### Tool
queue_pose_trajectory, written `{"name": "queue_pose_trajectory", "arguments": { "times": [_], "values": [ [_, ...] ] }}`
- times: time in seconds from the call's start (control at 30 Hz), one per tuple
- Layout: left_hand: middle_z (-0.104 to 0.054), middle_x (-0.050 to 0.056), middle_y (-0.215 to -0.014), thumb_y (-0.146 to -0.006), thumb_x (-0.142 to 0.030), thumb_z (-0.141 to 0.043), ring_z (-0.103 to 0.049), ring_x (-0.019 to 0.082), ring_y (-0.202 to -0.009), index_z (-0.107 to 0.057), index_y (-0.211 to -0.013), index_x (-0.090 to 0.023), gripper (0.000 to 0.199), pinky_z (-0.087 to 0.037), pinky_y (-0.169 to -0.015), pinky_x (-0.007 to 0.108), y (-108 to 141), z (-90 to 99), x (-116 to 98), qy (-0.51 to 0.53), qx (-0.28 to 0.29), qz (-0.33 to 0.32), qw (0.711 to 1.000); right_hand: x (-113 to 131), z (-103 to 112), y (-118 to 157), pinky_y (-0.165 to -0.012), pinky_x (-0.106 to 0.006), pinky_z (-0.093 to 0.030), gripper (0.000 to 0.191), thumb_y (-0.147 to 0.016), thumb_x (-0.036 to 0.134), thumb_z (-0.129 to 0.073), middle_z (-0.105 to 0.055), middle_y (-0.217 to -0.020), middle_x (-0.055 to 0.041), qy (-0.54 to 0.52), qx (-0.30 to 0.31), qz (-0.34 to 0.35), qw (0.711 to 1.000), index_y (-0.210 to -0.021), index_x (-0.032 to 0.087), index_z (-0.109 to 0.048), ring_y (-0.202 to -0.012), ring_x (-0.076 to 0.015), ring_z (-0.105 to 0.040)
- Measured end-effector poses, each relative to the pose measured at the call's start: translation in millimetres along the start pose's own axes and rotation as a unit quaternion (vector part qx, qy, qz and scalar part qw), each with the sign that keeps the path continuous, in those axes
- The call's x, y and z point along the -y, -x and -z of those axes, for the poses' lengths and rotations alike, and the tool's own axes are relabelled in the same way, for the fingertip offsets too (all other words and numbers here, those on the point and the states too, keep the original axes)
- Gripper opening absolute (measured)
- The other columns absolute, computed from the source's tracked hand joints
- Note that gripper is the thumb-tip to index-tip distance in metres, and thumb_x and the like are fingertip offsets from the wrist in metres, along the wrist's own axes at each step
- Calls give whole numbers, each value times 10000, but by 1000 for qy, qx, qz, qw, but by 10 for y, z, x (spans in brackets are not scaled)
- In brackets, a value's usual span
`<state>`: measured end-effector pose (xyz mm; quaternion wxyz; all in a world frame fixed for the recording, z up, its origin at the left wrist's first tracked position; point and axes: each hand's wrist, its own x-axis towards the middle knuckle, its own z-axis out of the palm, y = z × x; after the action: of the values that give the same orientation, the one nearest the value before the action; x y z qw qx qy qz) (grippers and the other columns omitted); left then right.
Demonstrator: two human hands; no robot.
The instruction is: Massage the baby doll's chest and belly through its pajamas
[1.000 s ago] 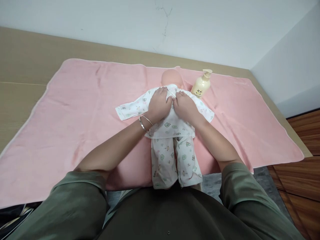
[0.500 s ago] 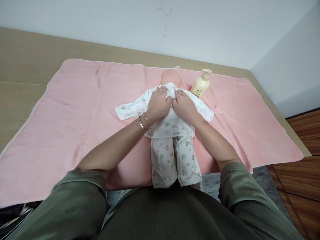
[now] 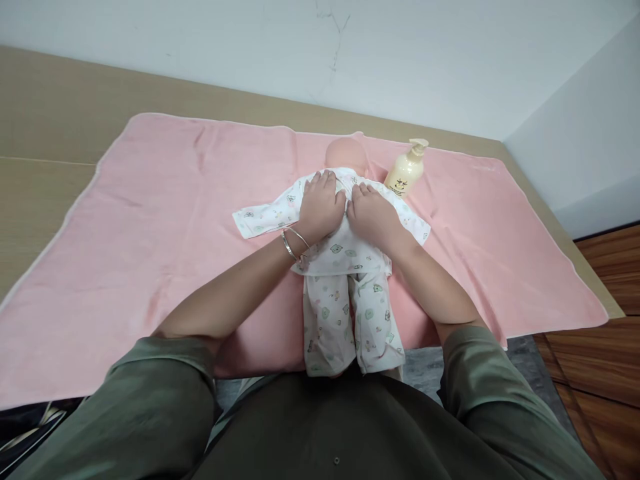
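A baby doll [image 3: 347, 154] in a white printed top [image 3: 345, 253] and matching trousers [image 3: 330, 327] lies with its smooth head away from me; no face shows. My left hand [image 3: 321, 208] rests flat on the upper part of the top, fingers stretched toward the head, two thin bangles at the wrist. Beside it, my right hand [image 3: 373, 215] lies on the other side of the top, its fingers extended too. The thumbs come close together over the middle. Both sleeves of the top spread out to the sides.
A pink blanket [image 3: 165, 200] covers much of the wooden table [image 3: 45, 100]. Right of the doll's head stands a cream pump bottle [image 3: 406, 172]. A white wall [image 3: 240, 53] rises behind the table, and a wooden cabinet [image 3: 610, 360] is at the lower right.
My hands stay on the doll's top, with only a slight shift of the fingers. The whole view has moved a little.
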<state>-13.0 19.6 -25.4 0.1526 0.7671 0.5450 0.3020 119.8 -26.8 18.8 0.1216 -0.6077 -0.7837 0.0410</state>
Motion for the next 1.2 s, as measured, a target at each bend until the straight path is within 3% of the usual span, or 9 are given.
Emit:
{"name": "queue_pose_trajectory", "arguments": {
  "times": [0.17,0.33,0.53,0.63,0.77,0.87,1.03,1.2],
  "values": [
    [-476,176,-1566,-952,-315,-397,-367,354,-1501,-491,-1457,-104,555,-239,-1258,577,93,-63,-67,-7,-30,-5,1000,-153,-7,-209,-1284,-471,-245,609,-1003,288,-325,-375,-1622,-217,-57,22,-50,997,-1517,-32,-381,-1542,-314,-311],
    [-466,241,-1553,-955,-281,-387,-368,390,-1492,-475,-1451,-2,576,-263,-1249,574,115,-41,-115,-39,-21,-4,999,-220,-49,-259,-1292,-512,-197,636,-982,303,-348,-355,-1632,-217,-74,22,-53,996,-1523,-30,-370,-1553,-326,-281],
    [-563,249,-1455,-980,-255,-367,-457,351,-1439,-521,-1389,13,513,-299,-1250,518,163,-16,-161,-60,-37,-60,996,-215,-42,-218,-1246,-503,-303,593,-941,293,-426,-486,-1549,-210,-75,-17,-58,995,-1465,17,-467,-1482,-347,-402],
    [-591,234,-1428,-962,-235,-394,-503,353,-1393,-571,-1338,-14,471,-350,-1223,521,117,74,-163,-71,-19,-46,996,-103,-24,-124,-1179,-550,-371,491,-950,235,-363,-593,-1429,-225,-50,-33,-52,997,-1351,25,-555,-1392,-366,-496],
    [-674,199,-1308,-946,-248,-427,-600,346,-1266,-643,-1222,-65,395,-442,-1150,500,11,173,-122,-57,11,-24,998,-13,29,-29,-1072,-546,-464,400,-926,213,-374,-668,-1305,-212,-43,-7,-30,999,-1207,82,-627,-1287,-375,-568],
    [-627,219,-1384,-969,-248,-403,-544,353,-1347,-601,-1299,-32,441,-401,-1185,508,56,153,-159,-66,0,-32,997,-96,27,-96,-1081,-536,-465,396,-941,271,-387,-663,-1320,-197,-68,-1,-31,997,-1207,110,-631,-1285,-359,-572],
    [-554,246,-1475,-985,-175,-339,-442,336,-1461,-541,-1372,37,486,-292,-1261,517,282,139,-339,-96,14,-107,989,-287,-44,-268,-1240,-541,-293,525,-978,324,-374,-444,-1579,-213,-92,6,-56,994,-1402,43,-499,-1507,-347,-357],
    [-498,207,-1540,-992,-205,-355,-403,324,-1488,-506,-1434,-10,506,-302,-1262,498,147,225,-248,-63,58,-70,994,-128,-39,-95,-1169,-571,-381,465,-982,256,-328,-578,-1447,-236,-53,-13,-24,998,-1323,35,-556,-1408,-369,-485]
  ]
}}
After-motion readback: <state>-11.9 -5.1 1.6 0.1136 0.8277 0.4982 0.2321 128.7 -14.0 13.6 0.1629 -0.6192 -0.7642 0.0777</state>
